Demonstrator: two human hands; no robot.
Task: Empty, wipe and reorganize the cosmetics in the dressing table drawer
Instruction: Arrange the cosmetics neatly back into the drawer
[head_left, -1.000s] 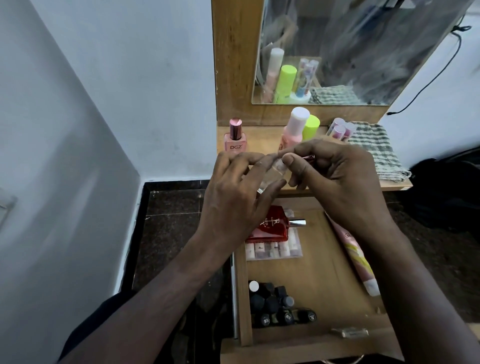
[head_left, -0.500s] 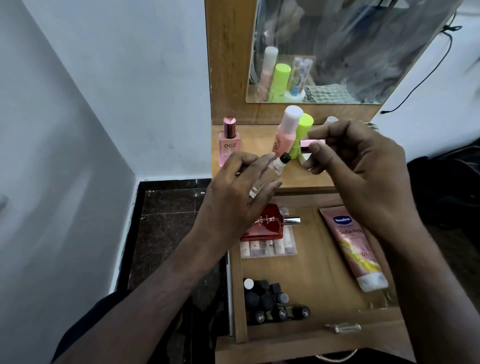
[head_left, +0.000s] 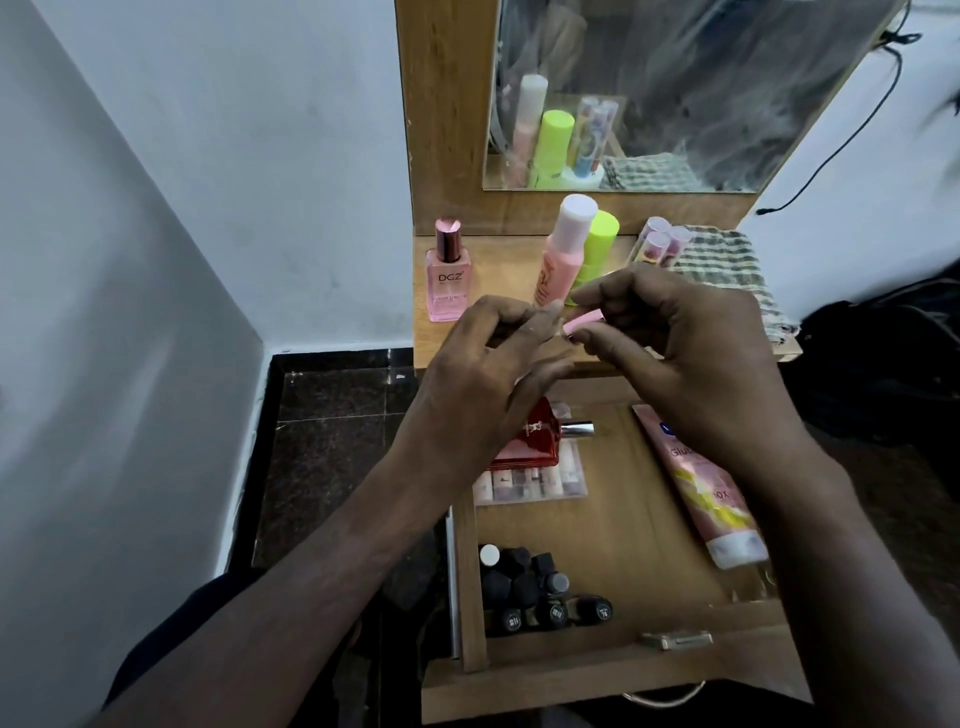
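Both hands meet above the open drawer (head_left: 571, 686). My right hand (head_left: 691, 358) pinches a small pink cap (head_left: 582, 325) between thumb and fingers. The cap's end touches the fingertips of my left hand (head_left: 488, 379), whose curled fingers hold a small clear bottle that is almost wholly hidden. In the drawer lie a red perfume bottle (head_left: 537, 441), a strip of small vials (head_left: 530, 486), a pink Vaseline tube (head_left: 698, 493) and several black nail polish bottles (head_left: 535, 587).
On the table top stand a pink DGZ bottle (head_left: 449, 280), a pink bottle with a white cap (head_left: 563, 249), a green-capped bottle (head_left: 597, 244) and a lip balm pack (head_left: 657, 241). A checked cloth (head_left: 727, 270) lies at the right. A mirror (head_left: 675, 93) rises behind; the wall is close on the left.
My right hand pulled the pink cap off the small bottle and away to the right, then brought it back against my left fingertips. The bottle's black top no longer shows.
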